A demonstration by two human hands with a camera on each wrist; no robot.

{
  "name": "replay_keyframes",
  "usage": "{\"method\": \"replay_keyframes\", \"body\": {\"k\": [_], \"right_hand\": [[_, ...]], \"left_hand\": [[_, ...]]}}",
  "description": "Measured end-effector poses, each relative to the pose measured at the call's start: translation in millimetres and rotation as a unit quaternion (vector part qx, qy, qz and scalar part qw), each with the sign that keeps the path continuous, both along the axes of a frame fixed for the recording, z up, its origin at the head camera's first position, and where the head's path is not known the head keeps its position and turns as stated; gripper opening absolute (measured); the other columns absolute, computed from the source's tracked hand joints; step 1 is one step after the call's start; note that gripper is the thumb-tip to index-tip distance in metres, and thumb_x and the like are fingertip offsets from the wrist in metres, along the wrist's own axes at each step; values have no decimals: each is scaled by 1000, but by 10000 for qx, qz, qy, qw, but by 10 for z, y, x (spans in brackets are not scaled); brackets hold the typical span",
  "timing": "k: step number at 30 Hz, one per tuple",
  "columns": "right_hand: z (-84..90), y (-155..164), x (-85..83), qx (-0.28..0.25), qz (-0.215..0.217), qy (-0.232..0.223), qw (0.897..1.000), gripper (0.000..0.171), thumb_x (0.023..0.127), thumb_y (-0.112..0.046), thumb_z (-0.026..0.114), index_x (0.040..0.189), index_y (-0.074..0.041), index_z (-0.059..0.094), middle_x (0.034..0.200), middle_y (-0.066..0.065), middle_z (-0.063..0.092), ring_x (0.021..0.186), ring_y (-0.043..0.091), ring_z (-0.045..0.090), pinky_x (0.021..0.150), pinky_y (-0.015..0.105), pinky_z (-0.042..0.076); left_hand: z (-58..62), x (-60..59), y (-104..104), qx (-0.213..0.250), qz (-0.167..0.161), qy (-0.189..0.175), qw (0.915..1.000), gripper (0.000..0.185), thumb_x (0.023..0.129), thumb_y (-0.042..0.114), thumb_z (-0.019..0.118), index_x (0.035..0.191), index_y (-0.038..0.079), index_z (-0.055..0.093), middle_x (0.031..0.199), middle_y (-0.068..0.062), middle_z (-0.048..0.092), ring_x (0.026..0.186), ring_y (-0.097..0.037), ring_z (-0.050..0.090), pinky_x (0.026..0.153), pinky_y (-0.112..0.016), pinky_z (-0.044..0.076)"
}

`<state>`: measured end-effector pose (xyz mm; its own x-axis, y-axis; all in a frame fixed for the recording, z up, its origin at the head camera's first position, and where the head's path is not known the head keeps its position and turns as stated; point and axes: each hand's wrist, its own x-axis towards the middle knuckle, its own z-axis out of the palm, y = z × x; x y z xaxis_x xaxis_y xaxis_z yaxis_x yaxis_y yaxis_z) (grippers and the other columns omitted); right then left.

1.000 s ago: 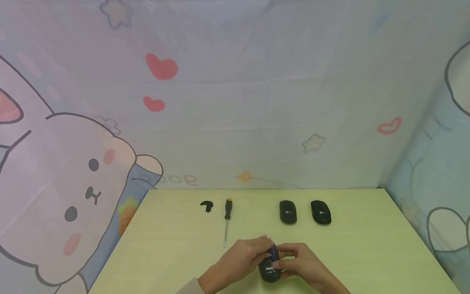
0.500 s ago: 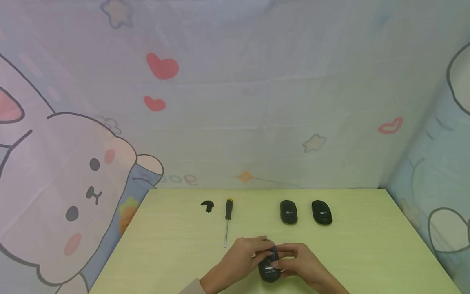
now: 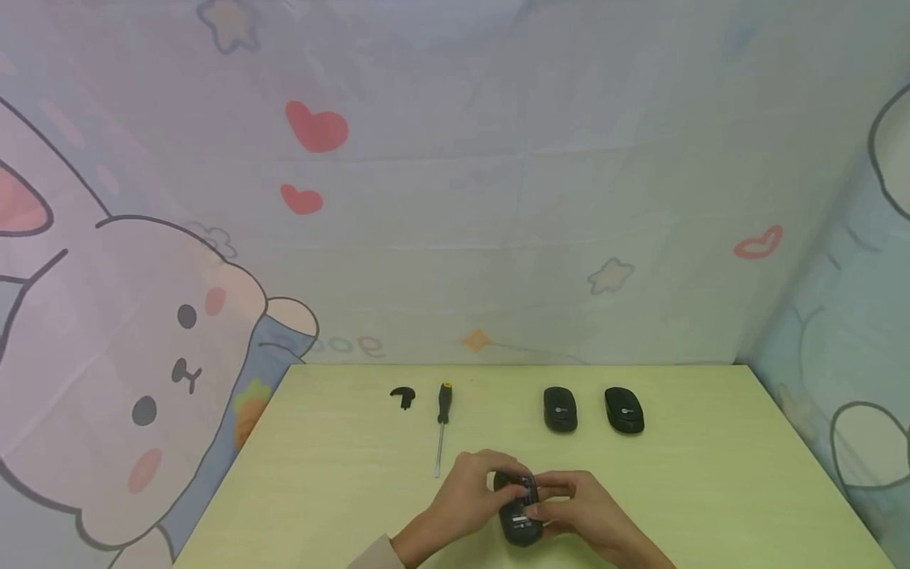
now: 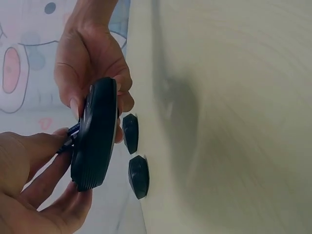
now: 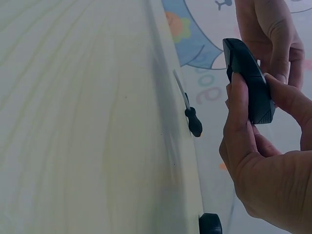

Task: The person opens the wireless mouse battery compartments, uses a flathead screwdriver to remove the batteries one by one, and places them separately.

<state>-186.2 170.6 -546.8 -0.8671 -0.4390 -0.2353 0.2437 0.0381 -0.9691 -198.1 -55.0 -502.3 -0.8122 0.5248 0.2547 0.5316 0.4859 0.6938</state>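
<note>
A black computer mouse (image 3: 520,528), underside with its white label facing up, is held above the near part of the table. My right hand (image 3: 583,510) grips it by its right side, thumb and fingers on its edges, as the right wrist view also shows. At its far end my left hand (image 3: 472,490) has the thumb and a finger pinching a small dark blue battery (image 4: 73,129), which sticks out of the mouse's underside at a slant. Other left fingers touch the mouse's end. The battery's inner part is hidden by the mouse and the fingers.
Two more black mice (image 3: 560,409) (image 3: 625,410) stand at the back right of the light wooden table (image 3: 320,474). A screwdriver (image 3: 444,407) and a small hook-shaped black plastic piece (image 3: 404,397) lie at the back left. A cartoon-printed cloth (image 3: 426,237) hangs behind.
My left fingers have risen and arched away from the mouse's far end, uncovering more of it. The battery, earlier lying along the mouse, is now tilted up. The right hand keeps its grip.
</note>
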Motion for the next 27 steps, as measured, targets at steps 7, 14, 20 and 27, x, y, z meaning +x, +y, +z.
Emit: {"method": "replay_keyframes", "body": {"k": [7, 14, 20, 27], "right_hand": [[-68, 3, 25, -30, 38, 54, 10000, 52, 94, -16, 79, 139, 5, 63, 113, 6, 76, 99, 17, 75, 81, 37, 68], [-69, 4, 3, 4, -21, 182, 9998, 52, 92, -17, 81, 138, 2, 65, 113, 8, 76, 98, 18, 76, 80, 38, 68], [-28, 14, -21, 135, -146, 82, 9998, 62, 89, -20, 85, 141, 4, 62, 116, 10, 75, 99, 19, 75, 83, 40, 68], [-2, 49, -10, 138, -252, 1, 9996, 66, 89, -17, 85, 143, 10, 57, 120, 12, 75, 98, 20, 75, 82, 39, 68]], "left_hand": [[-36, -31, -5, 241, 157, -707, 9971, 14, 90, 20, 85, 104, 21, 83, 102, 11, 81, 100, 2, 71, 91, -21, 57], [45, -46, -11, 578, 250, -855, 9944, 14, 91, 22, 84, 105, 21, 83, 103, 10, 82, 106, -5, 74, 100, -34, 61], [145, -112, -75, 1227, 256, -1179, 9851, 17, 93, 20, 81, 110, 16, 82, 111, -5, 82, 106, -19, 78, 95, -33, 65], [180, -192, -216, 1646, 237, -1849, 9686, 23, 96, 21, 79, 119, 16, 78, 119, -10, 78, 104, -23, 79, 88, -28, 65]]}}
